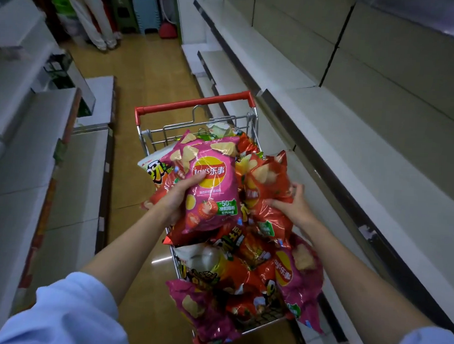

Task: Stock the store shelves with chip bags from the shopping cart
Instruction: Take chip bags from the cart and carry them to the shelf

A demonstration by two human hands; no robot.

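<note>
Above the heaped shopping cart (197, 105), left hand (176, 199) grips a pink Lay's 乐事 bag (209, 186) marked -50%; right hand (290, 204) clutches a red chip bag (265, 184) beside it.

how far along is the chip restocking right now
Nothing looks shelved yet: the shelves on the right show no bags. In hand: the left hand holds a pink chip bag; the right hand grips a red bag. Left: the cart, heaped with bags.
</note>
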